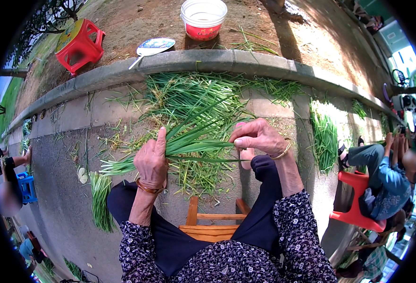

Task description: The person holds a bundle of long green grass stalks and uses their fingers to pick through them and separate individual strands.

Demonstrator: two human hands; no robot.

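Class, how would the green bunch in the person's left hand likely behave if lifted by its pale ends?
The green bunch would probably droop toward its tips, since its leaves are long and thin. It is likely light, being slim strands with gaps between them. Strands might slip from the left hand, as no tie shows.

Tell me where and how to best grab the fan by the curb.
Take the fan by its slim white handle, probably pinched between thumb and fingers, coming from the near left side. The handle sticks out on that side and reaches the curb, while the broad, flat blade lies farther away.
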